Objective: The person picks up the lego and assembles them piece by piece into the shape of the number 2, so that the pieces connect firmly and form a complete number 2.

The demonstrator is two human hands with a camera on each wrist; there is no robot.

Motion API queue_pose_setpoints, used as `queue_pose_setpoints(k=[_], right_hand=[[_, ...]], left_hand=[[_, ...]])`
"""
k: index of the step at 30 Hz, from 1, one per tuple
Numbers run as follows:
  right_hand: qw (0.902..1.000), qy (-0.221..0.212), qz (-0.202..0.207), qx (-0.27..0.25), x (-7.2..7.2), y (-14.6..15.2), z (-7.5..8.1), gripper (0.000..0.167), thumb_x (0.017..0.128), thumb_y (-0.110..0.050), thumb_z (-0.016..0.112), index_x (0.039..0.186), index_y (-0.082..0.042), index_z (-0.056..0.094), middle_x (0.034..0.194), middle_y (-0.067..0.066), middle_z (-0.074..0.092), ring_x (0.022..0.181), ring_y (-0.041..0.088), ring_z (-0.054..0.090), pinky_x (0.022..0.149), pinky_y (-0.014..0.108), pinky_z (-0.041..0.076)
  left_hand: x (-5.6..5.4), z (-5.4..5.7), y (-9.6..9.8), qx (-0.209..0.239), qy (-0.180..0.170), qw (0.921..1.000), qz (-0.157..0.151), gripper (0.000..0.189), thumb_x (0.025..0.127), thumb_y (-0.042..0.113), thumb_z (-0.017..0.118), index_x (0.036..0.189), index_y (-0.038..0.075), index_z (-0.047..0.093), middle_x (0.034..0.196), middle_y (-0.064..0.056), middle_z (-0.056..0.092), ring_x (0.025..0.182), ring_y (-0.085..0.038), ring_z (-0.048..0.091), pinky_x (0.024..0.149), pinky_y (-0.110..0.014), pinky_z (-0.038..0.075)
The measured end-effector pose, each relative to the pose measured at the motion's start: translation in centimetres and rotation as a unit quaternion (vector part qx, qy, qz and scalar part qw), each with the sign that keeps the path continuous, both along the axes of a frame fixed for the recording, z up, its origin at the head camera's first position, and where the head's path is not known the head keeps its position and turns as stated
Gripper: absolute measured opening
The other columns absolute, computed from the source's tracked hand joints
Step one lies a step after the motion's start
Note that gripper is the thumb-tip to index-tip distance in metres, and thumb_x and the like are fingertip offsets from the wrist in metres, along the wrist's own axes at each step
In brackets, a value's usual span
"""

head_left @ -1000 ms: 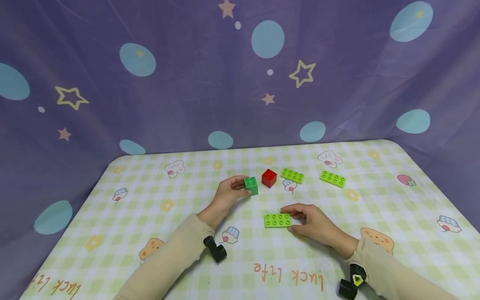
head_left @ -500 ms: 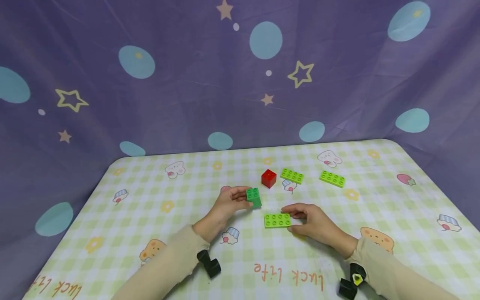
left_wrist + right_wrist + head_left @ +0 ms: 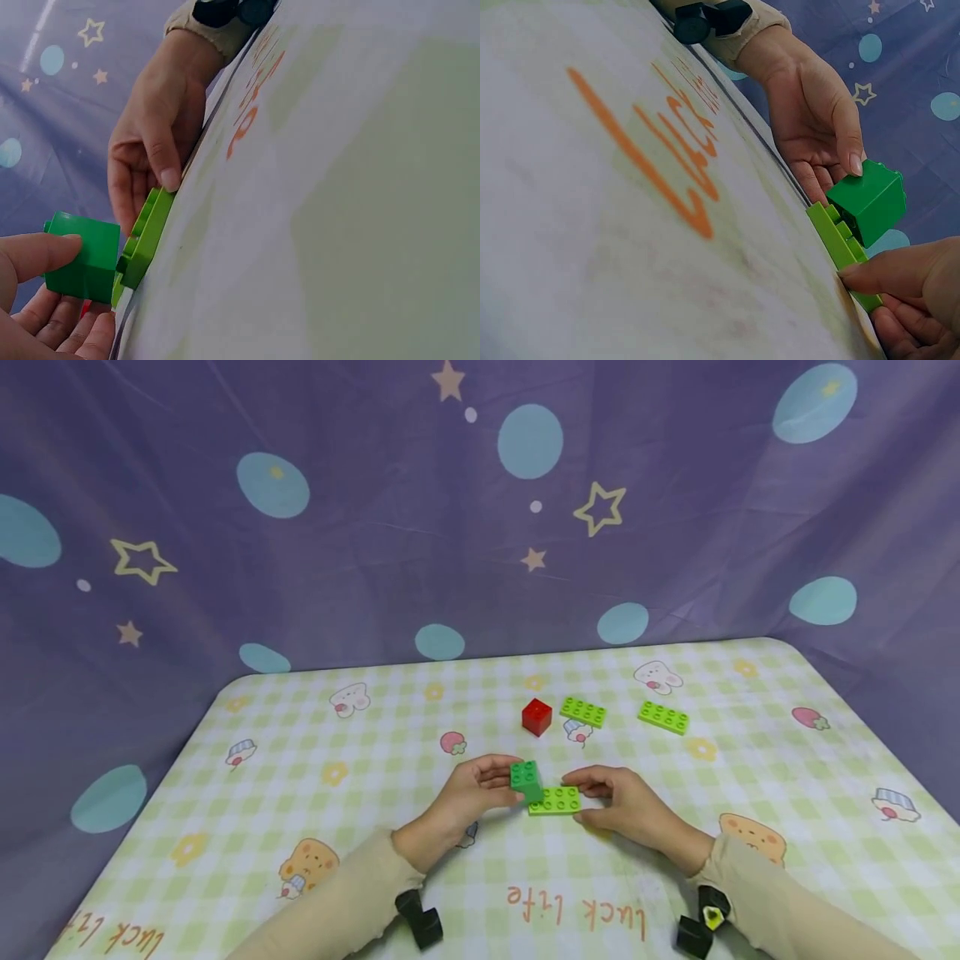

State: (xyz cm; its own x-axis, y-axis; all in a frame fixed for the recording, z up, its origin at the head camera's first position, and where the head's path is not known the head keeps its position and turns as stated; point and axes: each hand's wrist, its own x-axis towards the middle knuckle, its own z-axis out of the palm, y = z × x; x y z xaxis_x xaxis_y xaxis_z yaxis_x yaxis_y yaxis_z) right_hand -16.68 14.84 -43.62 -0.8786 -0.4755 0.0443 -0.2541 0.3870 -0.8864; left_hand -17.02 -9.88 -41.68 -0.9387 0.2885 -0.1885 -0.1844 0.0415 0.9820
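My left hand (image 3: 480, 789) pinches a dark green toy brick (image 3: 527, 781) between thumb and fingers. This square, studded brick is tilted over the left end of a flat lime-green brick (image 3: 558, 801). In the right wrist view the green brick (image 3: 868, 201) overlaps the studs at that end of the lime brick (image 3: 836, 236). My right hand (image 3: 630, 806) grips the lime brick's right end, thumb on the near side and fingers on the far side. The left wrist view shows the green brick (image 3: 84, 256) beside the lime brick (image 3: 146, 236), which lies on the table.
Farther back on the checked tablecloth (image 3: 375, 735) sits a red cube brick (image 3: 537, 717). To its right lie two more flat lime-green bricks, a nearer-to-red one (image 3: 583, 712) and a farther-right one (image 3: 663, 717). A purple curtain (image 3: 360, 543) hangs behind the table.
My left hand has brought the green brick nearer and to the right, from beside the red cube to over the lime brick's left end. My right hand and the lime brick have stayed put.
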Motion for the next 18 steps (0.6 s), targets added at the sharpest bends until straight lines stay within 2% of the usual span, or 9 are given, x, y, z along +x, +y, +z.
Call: queue_pose_setpoints(k=[18], right_hand=[[1.0,0.002,-0.003,0.003,0.02,-0.1,0.06,0.039,0.078,-0.008,0.075,0.116,-0.005,0.064,0.114,0.008,0.065,0.097,0.017,0.061,0.084,0.025,0.05]], left_hand=[[0.65,-0.14,0.92,0.013,0.0,0.9997,-0.02,0.043,0.076,-0.008,0.07,0.118,-0.006,0.059,0.11,-0.011,0.065,0.096,-0.014,0.063,0.081,-0.022,0.051]])
